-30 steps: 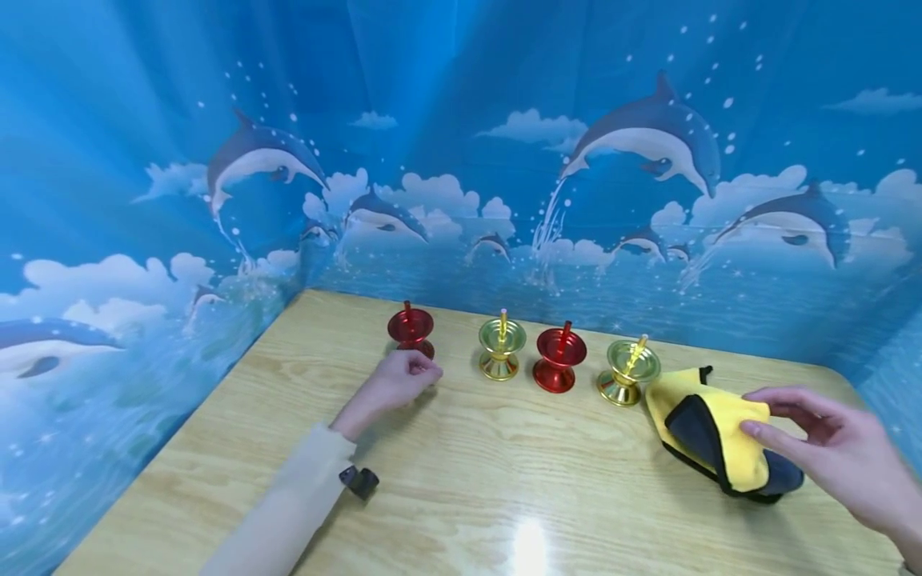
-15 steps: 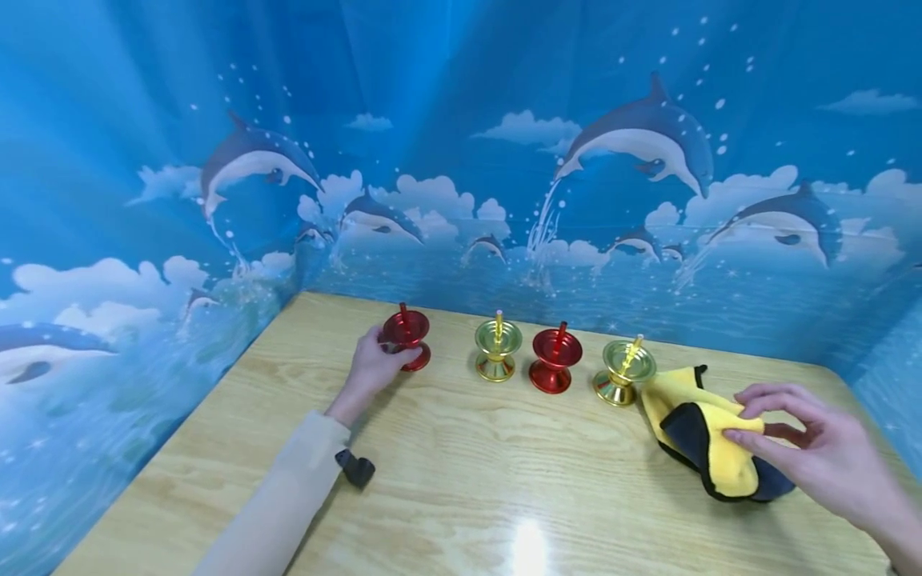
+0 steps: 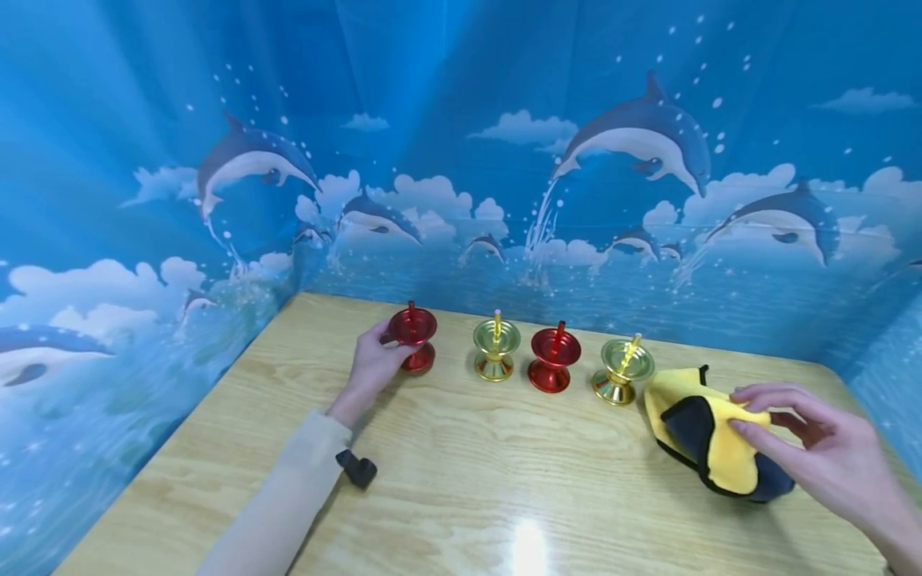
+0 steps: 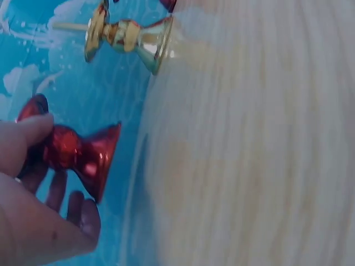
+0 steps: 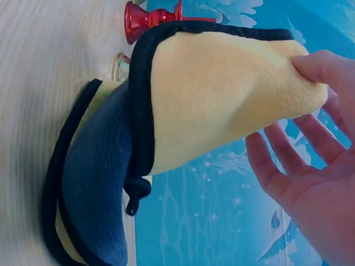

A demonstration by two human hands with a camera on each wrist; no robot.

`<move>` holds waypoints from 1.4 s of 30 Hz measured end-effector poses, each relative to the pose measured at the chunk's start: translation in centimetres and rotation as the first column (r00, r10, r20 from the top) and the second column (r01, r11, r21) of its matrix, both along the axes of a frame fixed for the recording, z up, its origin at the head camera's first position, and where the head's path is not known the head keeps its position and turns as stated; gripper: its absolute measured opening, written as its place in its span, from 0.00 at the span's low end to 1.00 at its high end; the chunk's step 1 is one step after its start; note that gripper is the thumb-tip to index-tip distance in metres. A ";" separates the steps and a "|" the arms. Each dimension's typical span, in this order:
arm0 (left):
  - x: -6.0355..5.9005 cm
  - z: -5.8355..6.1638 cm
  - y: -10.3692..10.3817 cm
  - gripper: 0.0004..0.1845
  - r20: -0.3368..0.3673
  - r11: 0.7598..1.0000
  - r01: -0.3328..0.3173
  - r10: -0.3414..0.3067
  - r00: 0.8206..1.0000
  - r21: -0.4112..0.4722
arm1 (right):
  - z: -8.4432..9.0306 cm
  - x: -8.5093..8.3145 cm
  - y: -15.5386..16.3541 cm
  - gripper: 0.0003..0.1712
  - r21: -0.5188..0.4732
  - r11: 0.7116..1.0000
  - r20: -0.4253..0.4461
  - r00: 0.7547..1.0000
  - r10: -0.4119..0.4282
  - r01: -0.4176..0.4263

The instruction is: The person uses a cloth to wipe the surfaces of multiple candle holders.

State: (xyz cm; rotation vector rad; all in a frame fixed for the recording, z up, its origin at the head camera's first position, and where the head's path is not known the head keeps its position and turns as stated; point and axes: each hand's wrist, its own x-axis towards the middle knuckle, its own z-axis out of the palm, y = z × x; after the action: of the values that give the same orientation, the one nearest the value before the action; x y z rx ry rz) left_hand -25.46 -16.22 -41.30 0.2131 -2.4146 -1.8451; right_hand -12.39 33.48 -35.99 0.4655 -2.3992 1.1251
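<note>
On the table [image 3: 461,480], hands on red candlestick [image 3: 413,338] and cloth [image 3: 713,440].

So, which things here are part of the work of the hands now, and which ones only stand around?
In hand:
- left hand grips the leftmost red stand
- right hand pinches the yellow cloth

Only standing on the table:
- left gold stand
- second red stand
- right gold stand, next to the cloth

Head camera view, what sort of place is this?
Probably a staged tabletop recording booth, not a home: a wooden table walled on three sides by a printed dolphin backdrop, with four small red and gold metal stands lined up in a row.
</note>
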 end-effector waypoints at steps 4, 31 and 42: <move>1.0 0.9 1.0 0.29 -0.099 0.992 0.103 -0.109 0.989 -0.070 | 0.1 0.1 -0.8 0.15 -0.023 1.000 0.029 1.000 0.001 -0.001; 7.8 2.9 10.7 0.24 -0.290 0.688 0.621 -0.724 0.626 -0.376 | -0.3 -0.9 -9.2 0.14 -0.340 0.916 -0.010 0.974 0.225 -0.215; 8.3 2.6 11.2 0.25 -0.271 0.635 0.477 -0.730 0.627 -0.608 | -0.4 -0.9 -12.1 0.15 -0.418 0.827 -0.065 0.920 0.386 -0.376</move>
State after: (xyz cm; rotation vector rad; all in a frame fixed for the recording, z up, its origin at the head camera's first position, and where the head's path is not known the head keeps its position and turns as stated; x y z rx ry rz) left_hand -17.20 -5.05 -38.66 -1.1613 -2.5837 -1.1041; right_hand -13.33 21.41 -36.42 0.8042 -2.0332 1.7840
